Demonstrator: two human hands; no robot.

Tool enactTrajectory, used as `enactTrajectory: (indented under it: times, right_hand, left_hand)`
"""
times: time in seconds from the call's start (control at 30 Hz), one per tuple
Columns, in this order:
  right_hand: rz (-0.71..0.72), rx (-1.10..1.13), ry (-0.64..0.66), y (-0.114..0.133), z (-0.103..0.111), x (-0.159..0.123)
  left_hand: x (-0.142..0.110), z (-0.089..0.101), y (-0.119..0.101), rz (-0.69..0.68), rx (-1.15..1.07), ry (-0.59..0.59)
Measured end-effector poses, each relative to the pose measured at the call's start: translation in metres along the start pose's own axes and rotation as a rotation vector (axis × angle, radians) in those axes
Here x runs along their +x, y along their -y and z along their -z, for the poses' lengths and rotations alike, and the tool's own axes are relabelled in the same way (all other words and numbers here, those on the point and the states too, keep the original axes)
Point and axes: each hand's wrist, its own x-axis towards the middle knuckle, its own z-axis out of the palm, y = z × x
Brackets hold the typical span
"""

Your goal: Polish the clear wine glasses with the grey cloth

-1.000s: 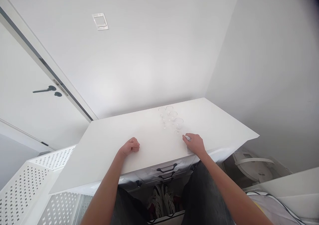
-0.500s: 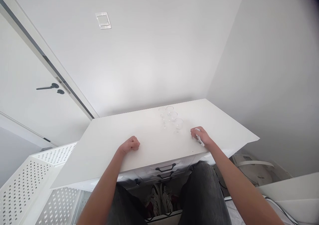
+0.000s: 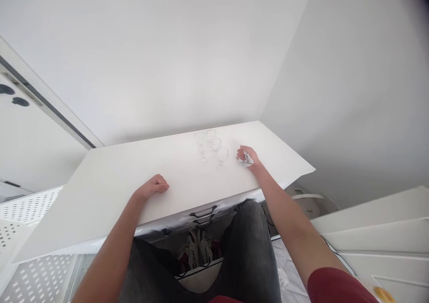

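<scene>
Several clear stemmed glasses [image 3: 222,153] stand in a close group toward the back of the white tabletop [image 3: 117,182]. My right hand [image 3: 253,154] is just to their right, palm turned partly up, its fingers curled around a crumpled white cloth [image 3: 246,160] with some dark markings. Whether the cloth is fabric or paper I cannot tell. On the left of the tabletop my left hand [image 3: 154,187] rests in a loose fist, with nothing showing in it. It is well apart from the glasses.
Below the table edge are drawers with black handles [image 3: 203,212], close to my knees. White perforated panels [image 3: 30,207] stand at the left, near a door with a dark handle [image 3: 6,89]. White walls [image 3: 187,61] rise behind and to the right.
The view has swung to the right, so things sit further left. My right hand has turned its palm upward, showing more of the white cloth. My left hand stays in a fist.
</scene>
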Motion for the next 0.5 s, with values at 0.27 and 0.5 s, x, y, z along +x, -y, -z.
enactTrajectory:
  times: [0.27,0.5]
  right_hand:
    - [0.072,-0.011,0.064,0.001,-0.003,0.019]
    - [0.321,-0.418,0.259,-0.008,-0.005,0.018]
  left_hand:
    - [-0.001,-0.003,0.001,0.046,0.068,-0.130]
    - [0.037,-0.025,-0.012,0.013,0.484,-0.754]
